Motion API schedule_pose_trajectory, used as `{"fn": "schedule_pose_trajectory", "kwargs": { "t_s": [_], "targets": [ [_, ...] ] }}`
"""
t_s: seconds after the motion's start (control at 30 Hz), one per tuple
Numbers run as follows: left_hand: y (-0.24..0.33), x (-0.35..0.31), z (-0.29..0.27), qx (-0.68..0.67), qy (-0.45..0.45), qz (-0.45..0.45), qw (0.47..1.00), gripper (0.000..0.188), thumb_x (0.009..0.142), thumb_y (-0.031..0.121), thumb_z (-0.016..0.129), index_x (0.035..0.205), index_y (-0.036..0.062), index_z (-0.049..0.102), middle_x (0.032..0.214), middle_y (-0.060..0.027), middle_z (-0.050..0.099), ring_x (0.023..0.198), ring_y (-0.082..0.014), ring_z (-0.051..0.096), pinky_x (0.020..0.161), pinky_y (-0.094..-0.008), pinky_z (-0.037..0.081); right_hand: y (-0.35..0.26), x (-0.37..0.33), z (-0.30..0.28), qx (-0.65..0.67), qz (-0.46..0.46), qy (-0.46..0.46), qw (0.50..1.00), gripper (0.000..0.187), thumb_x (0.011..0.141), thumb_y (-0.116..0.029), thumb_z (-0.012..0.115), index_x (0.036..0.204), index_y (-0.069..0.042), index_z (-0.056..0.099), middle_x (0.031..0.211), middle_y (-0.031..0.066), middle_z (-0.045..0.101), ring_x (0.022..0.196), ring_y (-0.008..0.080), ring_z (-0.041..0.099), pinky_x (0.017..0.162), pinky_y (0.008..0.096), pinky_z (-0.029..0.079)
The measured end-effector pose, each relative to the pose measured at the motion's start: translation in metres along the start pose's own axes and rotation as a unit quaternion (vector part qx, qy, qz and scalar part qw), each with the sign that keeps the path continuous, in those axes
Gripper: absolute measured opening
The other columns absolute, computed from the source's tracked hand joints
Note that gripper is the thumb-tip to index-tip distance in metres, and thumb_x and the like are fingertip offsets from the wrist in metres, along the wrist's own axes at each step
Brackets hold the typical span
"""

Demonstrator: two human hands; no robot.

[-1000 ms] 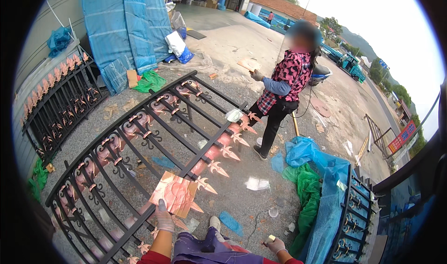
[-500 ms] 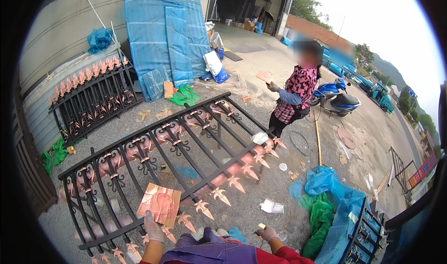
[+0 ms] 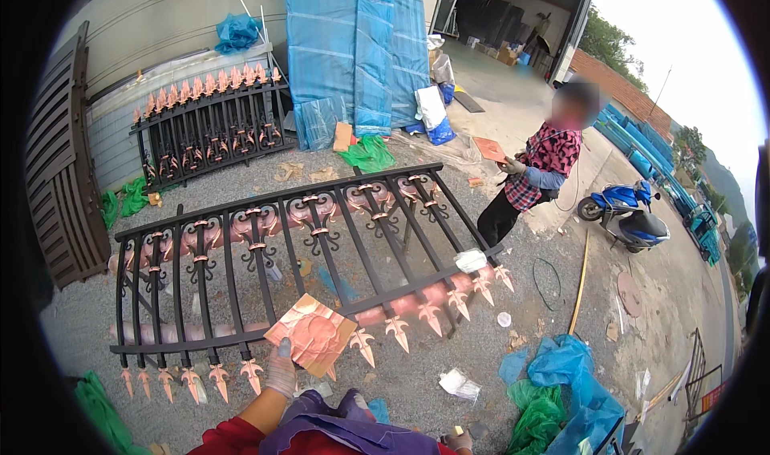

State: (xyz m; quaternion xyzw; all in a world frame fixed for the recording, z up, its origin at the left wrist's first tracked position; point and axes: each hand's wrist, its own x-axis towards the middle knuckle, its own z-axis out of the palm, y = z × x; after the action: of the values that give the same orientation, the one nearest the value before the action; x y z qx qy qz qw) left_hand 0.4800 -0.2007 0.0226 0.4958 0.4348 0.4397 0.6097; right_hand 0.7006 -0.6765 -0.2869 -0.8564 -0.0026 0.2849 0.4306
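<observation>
In my gloved left hand [image 3: 281,368] is a square board [image 3: 311,335] smeared with wet-looking copper-coloured paint, gripped at its lower left edge. My right hand [image 3: 459,440], also gloved, is low at the bottom edge, its fingers closed round a small pale yellow block, possibly a sponge; most of that hand is cut off. A black metal fence panel [image 3: 321,303] lies raised in front of me, with copper-coloured spear tips [image 3: 396,333] pointing my way and copper highlights on its scrollwork. The board overlaps the panel's near rail in view.
A co-worker [image 3: 545,162] stands beyond the panel's right end, holding another copper-smeared board [image 3: 489,149]. Another fence panel [image 3: 212,126] leans by the wall. Blue sheeting [image 3: 573,375] and green netting [image 3: 537,411] lie at right, near a wooden pole [image 3: 579,283] and a blue scooter [image 3: 630,214].
My view has swung left, so the scene sits further right. The board in my left hand has moved slightly rightward in the picture. My right hand has dropped lower, mostly out of frame.
</observation>
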Motion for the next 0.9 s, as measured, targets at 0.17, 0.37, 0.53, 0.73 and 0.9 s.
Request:
{"fn": "schedule_pose_trajectory", "kwargs": {
  "t_s": [0.17,0.37,0.53,0.73,0.9],
  "targets": [
    [0.060,-0.061,-0.006,-0.140,0.051,-0.047,0.988,0.037,0.098,0.035,0.058,0.116,0.0043,0.054,0.105,-0.0086,0.062,0.094,-0.0224,0.063,0.080,-0.0399,0.055,-0.098,-0.010,-0.021,-0.063,0.119,-0.084,0.987,0.022,0.077,-0.018,0.073,0.096,-0.006,0.067,0.071,0.0064,0.069,0.053,0.0150,0.064,0.046,0.0311,0.050],
    [0.029,-0.069,-0.072,-0.220,0.043,0.023,0.974,0.054,0.092,0.039,0.064,0.133,0.0074,0.048,0.129,-0.0108,0.057,0.113,-0.0309,0.061,0.089,-0.0527,0.055,-0.198,0.014,0.004,0.002,0.006,-0.151,0.988,0.028,0.081,-0.026,0.075,0.100,-0.006,0.067,0.072,0.0062,0.068,0.058,0.0145,0.063,0.051,0.0308,0.049],
    [0.015,-0.102,-0.108,-0.247,0.091,0.061,0.963,0.056,0.092,0.039,0.063,0.136,0.0097,0.046,0.134,-0.0113,0.053,0.117,-0.0333,0.058,0.092,-0.0546,0.053,-0.199,0.015,0.040,-0.177,-0.179,-0.143,0.957,0.038,0.085,-0.038,0.068,0.112,-0.011,0.067,0.098,0.0171,0.072,0.096,0.0337,0.068,0.083,0.0414,0.053],
    [0.018,-0.177,-0.196,-0.225,0.129,0.060,0.964,0.063,0.091,0.042,0.064,0.139,0.0071,0.043,0.137,-0.0133,0.051,0.120,-0.0340,0.056,0.092,-0.0576,0.051,-0.175,-0.047,0.047,-0.278,-0.143,-0.153,0.937,0.047,0.085,-0.045,0.068,0.120,-0.015,0.064,0.115,0.0203,0.067,0.111,0.0370,0.063,0.095,0.0444,0.049],
    [0.006,-0.217,-0.254,-0.234,0.178,0.036,0.955,0.063,0.092,0.042,0.062,0.139,0.0056,0.043,0.134,-0.0145,0.054,0.117,-0.0347,0.059,0.084,-0.0592,0.053,-0.154,-0.074,0.061,-0.267,-0.165,-0.159,0.936,0.051,0.085,-0.047,0.068,0.122,-0.012,0.063,0.116,0.0210,0.067,0.112,0.0376,0.062,0.095,0.0443,0.049]
  ]
}}
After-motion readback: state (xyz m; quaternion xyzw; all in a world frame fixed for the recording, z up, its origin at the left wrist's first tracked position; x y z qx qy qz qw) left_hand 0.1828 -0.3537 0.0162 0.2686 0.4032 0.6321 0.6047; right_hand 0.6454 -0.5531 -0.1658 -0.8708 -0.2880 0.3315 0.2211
